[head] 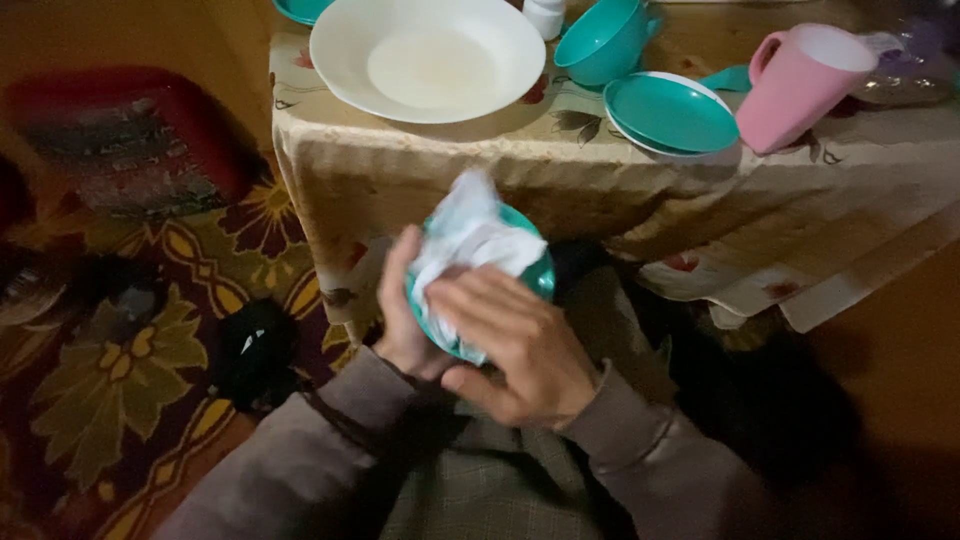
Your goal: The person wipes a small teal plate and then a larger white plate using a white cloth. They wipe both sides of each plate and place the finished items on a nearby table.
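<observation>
Both hands, left hand (pixel 405 320) and right hand (pixel 520 345), clasp teal dish (pixel 535 275) and cloth (pixel 465 235).

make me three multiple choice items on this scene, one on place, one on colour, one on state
1. Where is the wide white ceramic bowl?
A. on the cloth-covered table
B. on the patterned floor rug
C. in the person's lap

2. What colour is the tall plastic mug?
A. teal
B. pink
C. white

3. What does the right hand do?
A. lies flat on the table
B. presses a white crumpled cloth on a small teal round dish, gripped by the left hand
C. lifts the mug

Key: 1A, it sits on the tabletop; 2B, plainly pink; 3B, fingers rest on the cloth.
</observation>
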